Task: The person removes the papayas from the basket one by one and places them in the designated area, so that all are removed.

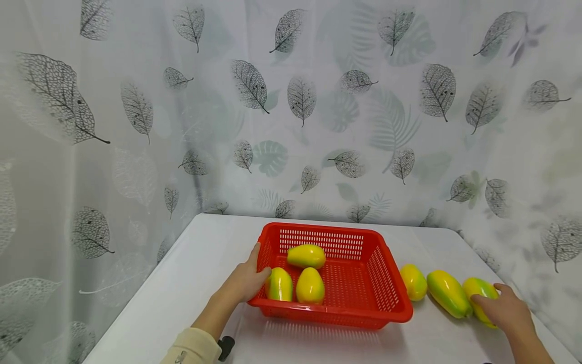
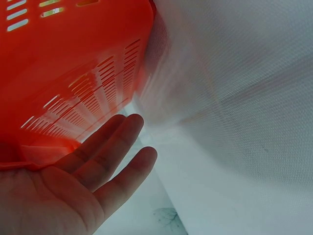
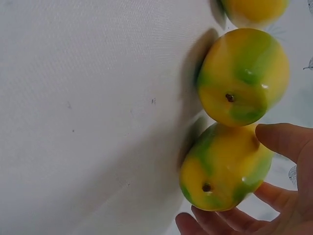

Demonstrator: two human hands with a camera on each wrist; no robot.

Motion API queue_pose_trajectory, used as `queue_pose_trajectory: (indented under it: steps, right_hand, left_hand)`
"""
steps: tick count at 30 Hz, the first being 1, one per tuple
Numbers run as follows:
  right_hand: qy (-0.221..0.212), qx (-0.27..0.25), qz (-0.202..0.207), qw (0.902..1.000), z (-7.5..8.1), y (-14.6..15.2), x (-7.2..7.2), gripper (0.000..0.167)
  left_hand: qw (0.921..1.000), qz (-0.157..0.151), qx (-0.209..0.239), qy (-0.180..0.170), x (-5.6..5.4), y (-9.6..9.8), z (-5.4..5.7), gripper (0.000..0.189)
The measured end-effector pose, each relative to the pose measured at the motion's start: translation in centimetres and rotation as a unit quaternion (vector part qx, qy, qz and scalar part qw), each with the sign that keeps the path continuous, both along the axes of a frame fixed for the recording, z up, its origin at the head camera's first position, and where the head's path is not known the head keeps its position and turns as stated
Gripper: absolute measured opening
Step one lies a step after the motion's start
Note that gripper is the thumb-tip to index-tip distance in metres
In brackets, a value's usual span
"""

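Observation:
A red plastic basket [image 1: 332,313] stands on the table with three yellow-green papayas inside: one papaya [image 1: 306,256] lies at the back, another papaya [image 1: 279,285] at the front left, a third papaya [image 1: 310,287] beside it. My left hand [image 1: 247,278] holds the basket's left rim, thumb over the edge; in the left wrist view its other fingers [image 2: 110,152] extend outside the wall. Right of the basket, three papayas lie in a row. Around the outermost papaya [image 3: 225,166] my right hand [image 1: 506,308] has its thumb on one side and fingers on the other.
The middle papaya [image 1: 447,293] touches the one in my right hand. Nearer the basket's right wall lies another papaya [image 1: 414,282]. A white table [image 1: 213,237] carries everything, and a leaf-printed curtain [image 1: 318,126] hangs behind and at the sides.

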State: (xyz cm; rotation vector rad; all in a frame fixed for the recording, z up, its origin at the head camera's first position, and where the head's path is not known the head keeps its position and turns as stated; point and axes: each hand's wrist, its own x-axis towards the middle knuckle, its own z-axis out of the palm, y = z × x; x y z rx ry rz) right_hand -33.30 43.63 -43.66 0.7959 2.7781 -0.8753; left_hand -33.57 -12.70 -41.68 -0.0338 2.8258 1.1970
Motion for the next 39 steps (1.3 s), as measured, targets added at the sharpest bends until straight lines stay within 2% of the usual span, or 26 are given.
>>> queue_pose_trajectory:
  steps: [11, 18, 30, 34, 39]
  right_hand:
    - [0.025, 0.015, 0.013, 0.9995, 0.5, -0.5, 0.0, 0.090]
    - [0.059, 0.030, 0.019, 0.9976, 1.8, -1.8, -0.3, 0.091]
    - [0.119, 0.042, 0.065, 0.9899, 3.8, -4.9, -1.2, 0.088]
    - [0.130, 0.043, 0.087, 0.9868, 4.3, -6.0, -1.2, 0.087]
    - [0.128, 0.035, 0.094, 0.9867, 5.0, -7.3, -1.2, 0.089]
  left_hand:
    - [1.0000, 0.001, -0.001, 0.000, 0.0, 0.0, 0.0, 0.086]
    - [1.0000, 0.004, -0.001, 0.000, 0.0, 0.0, 0.1, 0.087]
    - [1.0000, 0.005, -0.003, -0.001, 0.0, 0.0, 0.1, 0.088]
    - [1.0000, 0.005, -0.002, -0.001, 0.1, 0.0, 0.1, 0.088]
    - [1.0000, 0.005, -0.002, -0.002, 0.0, 0.0, 0.1, 0.088]
